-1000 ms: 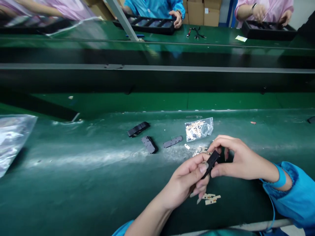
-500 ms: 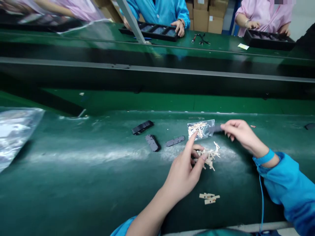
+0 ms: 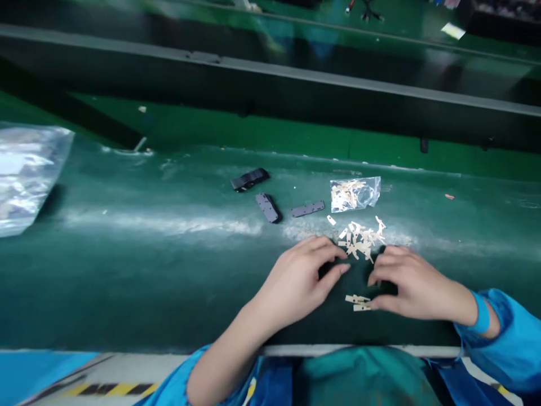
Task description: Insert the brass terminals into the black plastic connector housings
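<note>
A loose pile of small pale flat pieces [image 3: 357, 239] with dark holes lies on the green worktop. My left hand [image 3: 302, 276] is open at the pile's left side, thumb and fingertips apart and near its edge. Closer to the worktop's front edge is a smaller group of the same pieces [image 3: 357, 300]. My right hand [image 3: 409, 282] curves over beside this group, open, with its thumb at the right end of the pieces and the fingers spread above. Behind the pile sits a clear bag [image 3: 369, 192] holding more pale pieces.
Left of the bag lie a flat grey part [image 3: 307, 209], a grey-and-black part [image 3: 267, 207] and a black ribbed part [image 3: 250, 180]. A large clear plastic bag [image 3: 29, 175] is at the far left. A dark rail [image 3: 253, 84] crosses behind the worktop.
The view has tilted down. My right hand has let go of the dark flat piece and come to the small group; a dark piece now shows below the rail. My left hand has drawn back slightly.
</note>
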Demonstrator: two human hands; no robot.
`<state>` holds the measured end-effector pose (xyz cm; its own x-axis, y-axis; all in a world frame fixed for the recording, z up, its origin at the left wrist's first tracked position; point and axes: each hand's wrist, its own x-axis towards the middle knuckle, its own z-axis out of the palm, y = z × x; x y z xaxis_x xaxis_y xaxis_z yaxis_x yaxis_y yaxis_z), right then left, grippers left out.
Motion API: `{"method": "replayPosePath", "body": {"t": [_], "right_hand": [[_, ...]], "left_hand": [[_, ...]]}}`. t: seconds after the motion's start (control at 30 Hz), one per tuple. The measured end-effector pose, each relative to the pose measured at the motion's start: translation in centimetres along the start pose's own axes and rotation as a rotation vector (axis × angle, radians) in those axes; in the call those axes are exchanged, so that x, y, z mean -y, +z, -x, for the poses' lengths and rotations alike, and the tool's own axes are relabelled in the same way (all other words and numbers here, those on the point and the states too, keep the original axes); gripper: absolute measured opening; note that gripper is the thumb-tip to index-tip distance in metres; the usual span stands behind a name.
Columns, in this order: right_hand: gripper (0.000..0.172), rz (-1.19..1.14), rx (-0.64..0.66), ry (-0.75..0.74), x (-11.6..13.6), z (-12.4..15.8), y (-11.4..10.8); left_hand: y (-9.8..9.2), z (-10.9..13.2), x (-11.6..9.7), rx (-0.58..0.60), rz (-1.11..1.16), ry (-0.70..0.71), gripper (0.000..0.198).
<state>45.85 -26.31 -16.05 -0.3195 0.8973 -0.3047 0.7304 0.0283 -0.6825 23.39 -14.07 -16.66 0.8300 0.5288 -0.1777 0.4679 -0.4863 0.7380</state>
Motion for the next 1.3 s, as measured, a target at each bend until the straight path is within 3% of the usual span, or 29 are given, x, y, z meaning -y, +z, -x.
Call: {"method": "replayPosePath", "body": {"t": [0.1,0.2,0.37,0.5,0.6,0.73,0.9,1.0,1.17,1.3], "right_hand": [[0.018,0.074,0.099,0.002,1.1,0.7,1.5],[0.012,-0.008,0.093,-0.004,0.9,0.5,1.7],[0.013,-0.023,0.034,0.006,0.5,0.4,1.5],[0.008,0.043,0.069,0.015,0.9,0.6,1.6],[0.011,-0.084,0.069,0.013,0.7,0.5,1.5],[0.014,-0.289,-0.052,0.018,0.2,0.1,1.1],[0.010,-0.451,-0.103,0.043,0.4,-0.4,0.1],[0.004,-0.501,-0.066,0.008,0.7,-0.8,-0.7],[0.012,-0.462,-0.073,-0.020,0.3,-1.5,-1.2],[0.012,-0.525,-0.112,0.088,-0.8,-1.7,-1.3]], "left_hand": [[1.3,1.3,-0.7,0.182,0.007,0.068,0.014],[2.6,1.8,-1.0,0.268,0.019,0.116,0.016],[3.3,1.6,-0.4,0.235,-0.012,0.134,0.013],[3.0,1.5,-0.3,0.215,-0.014,0.136,0.015],[2.7,1.4,-0.6,0.231,0.055,0.114,0.013],[2.4,1.2,-0.9,0.204,0.202,0.076,0.014],[2.1,0.8,-1.0,0.153,0.371,0.053,0.027],[1.6,0.4,-1.2,0.161,0.332,0.096,0.030],[1.3,0.1,-1.1,0.175,0.354,0.102,0.031],[2.0,0.5,-0.5,0.193,0.107,0.052,0.045]]}}
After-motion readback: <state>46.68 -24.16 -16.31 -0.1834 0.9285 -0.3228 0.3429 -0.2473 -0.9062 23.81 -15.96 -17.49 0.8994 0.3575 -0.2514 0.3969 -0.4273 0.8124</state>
